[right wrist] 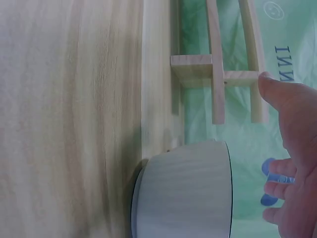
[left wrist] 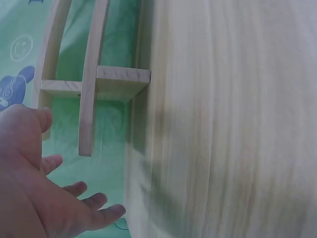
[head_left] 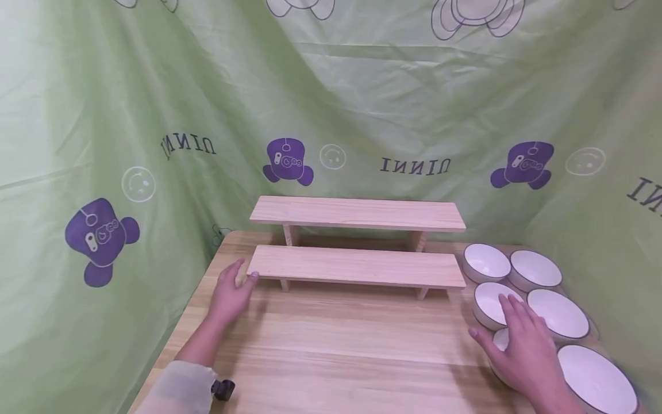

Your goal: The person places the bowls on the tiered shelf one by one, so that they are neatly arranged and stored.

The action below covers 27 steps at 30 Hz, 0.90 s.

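Observation:
A two-tier wooden shelf rack stands at the back of the table, with a lower board (head_left: 357,265) in front of a higher board (head_left: 357,213). My left hand (head_left: 231,293) is by the left end of the lower board, fingers apart and holding nothing. In the left wrist view its spread fingers (left wrist: 77,189) show beside the board ends. Over the white bowls at the right, my right hand (head_left: 530,348) has its fingers extended and thumb out. It partly hides a near bowl (head_left: 500,339) and overlaps the middle bowl (head_left: 488,302) in the head view.
Several white, dark-rimmed bowls stand in two columns at the right, among them a far bowl (head_left: 486,261) and a large near bowl (head_left: 597,379). A green printed curtain (head_left: 362,103) hangs around the wooden table (head_left: 351,351) at the back and sides.

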Available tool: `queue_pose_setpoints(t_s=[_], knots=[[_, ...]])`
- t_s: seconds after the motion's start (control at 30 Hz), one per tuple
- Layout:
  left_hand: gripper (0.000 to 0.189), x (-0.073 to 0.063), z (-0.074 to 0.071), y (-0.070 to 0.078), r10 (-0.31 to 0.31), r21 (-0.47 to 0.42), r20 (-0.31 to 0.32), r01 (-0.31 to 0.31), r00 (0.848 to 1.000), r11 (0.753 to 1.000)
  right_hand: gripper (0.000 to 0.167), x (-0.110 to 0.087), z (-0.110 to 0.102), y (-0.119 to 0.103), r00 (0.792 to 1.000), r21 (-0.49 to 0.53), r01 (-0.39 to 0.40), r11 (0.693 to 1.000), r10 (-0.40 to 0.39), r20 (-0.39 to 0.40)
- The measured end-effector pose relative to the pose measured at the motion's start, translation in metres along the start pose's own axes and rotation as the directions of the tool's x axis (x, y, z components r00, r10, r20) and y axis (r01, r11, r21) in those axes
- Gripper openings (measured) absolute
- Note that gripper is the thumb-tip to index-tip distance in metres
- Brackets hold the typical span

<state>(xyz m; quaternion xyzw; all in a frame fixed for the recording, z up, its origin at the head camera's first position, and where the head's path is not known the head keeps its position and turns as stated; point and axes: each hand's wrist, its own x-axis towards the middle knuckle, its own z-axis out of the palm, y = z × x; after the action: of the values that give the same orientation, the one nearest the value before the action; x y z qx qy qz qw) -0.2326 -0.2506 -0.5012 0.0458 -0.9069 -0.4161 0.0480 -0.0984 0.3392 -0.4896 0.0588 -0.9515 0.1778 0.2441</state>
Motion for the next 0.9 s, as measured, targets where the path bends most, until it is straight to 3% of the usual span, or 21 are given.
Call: queue_pose_setpoints(t_s=[0.37,0.63,0.9], knots=[[0.077,0.009,0.003,-0.003,-0.133,-0.207,0.030,0.136,0.991,0.969,0.102,-0.020,-0.001,0.005,0.998,0.056,-0.052,0.997,0.053,-0.024],[0.068,0.014,0.011,-0.005,-0.163,-0.319,0.037,0.167,0.986,0.933,0.107,-0.034,-0.001,0.010,0.993,0.077,-0.112,0.991,0.115,-0.038],[0.056,0.018,0.018,-0.007,-0.184,-0.357,-0.004,0.171,0.983,0.919,0.104,-0.044,-0.003,0.013,0.986,0.101,-0.131,0.986,0.140,-0.087]])
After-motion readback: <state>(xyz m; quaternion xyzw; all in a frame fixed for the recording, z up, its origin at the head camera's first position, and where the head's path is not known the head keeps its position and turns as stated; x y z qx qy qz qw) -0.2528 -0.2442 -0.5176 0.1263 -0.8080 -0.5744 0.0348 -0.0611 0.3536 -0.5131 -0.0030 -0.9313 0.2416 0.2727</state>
